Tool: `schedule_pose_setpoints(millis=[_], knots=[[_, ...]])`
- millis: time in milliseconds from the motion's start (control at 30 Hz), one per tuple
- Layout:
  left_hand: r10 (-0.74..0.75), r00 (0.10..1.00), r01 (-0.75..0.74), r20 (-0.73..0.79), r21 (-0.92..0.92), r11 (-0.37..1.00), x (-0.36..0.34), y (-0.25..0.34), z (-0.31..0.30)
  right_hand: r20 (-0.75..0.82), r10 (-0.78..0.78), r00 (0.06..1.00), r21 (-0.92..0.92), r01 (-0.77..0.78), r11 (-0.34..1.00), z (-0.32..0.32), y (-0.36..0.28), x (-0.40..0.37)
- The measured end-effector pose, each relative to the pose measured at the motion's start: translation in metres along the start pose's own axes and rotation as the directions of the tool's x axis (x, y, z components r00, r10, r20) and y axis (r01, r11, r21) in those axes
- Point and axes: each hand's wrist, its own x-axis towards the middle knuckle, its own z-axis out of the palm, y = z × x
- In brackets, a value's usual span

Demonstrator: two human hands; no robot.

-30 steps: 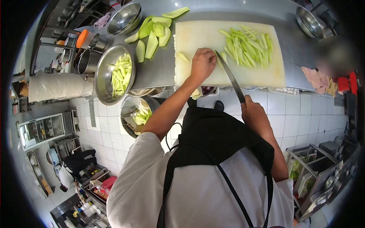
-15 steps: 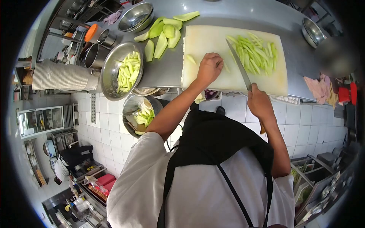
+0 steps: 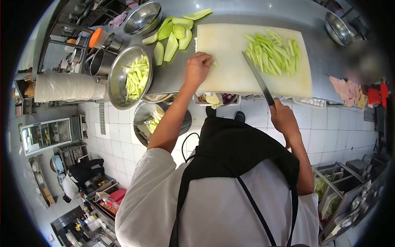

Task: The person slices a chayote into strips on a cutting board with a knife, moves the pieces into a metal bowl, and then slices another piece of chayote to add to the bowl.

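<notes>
A pale cutting board [image 3: 230, 70] lies on the steel counter [image 3: 173, 76]. On its far right sits a pile of green strips [image 3: 273, 53]. My right hand [image 3: 282, 117] grips a long knife [image 3: 257, 78] whose blade angles over the board, its tip beside the strips. My left hand [image 3: 197, 68] rests at the board's left edge, fingers curled over a small pale green piece. Peeled green slices [image 3: 170, 35] lie on the counter just left of the board.
A steel bowl of green strips [image 3: 129, 78] overhangs the counter edge at left. Empty steel bowls [image 3: 144, 18] and pots stand behind it, another bowl [image 3: 339, 29] at far right. A bowl of peelings [image 3: 154, 119] sits below the counter. A pink cloth [image 3: 343, 88] lies right.
My left hand has slid left from the board's middle to its left edge. The knife has drawn back slightly from the strip pile.
</notes>
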Motion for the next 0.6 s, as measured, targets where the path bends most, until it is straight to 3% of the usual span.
schedule_pose_setpoints(millis=[333,433,600], knots=[[0.133,0.987,-0.129,0.094,-0.043,0.991,0.021,0.033,0.06,0.046,0.068,0.997,0.106,-0.073,0.992,-0.007,-0.004,0.004],[0.062,0.982,-0.053,0.178,-0.057,0.997,0.021,0.037,0.056,0.045,0.068,0.997,0.117,-0.073,0.99,-0.007,-0.006,0.002],[-0.006,0.992,0.011,0.123,-0.036,0.999,0.011,0.047,0.053,0.032,0.071,0.997,0.107,-0.074,0.991,-0.005,-0.008,0.001]])
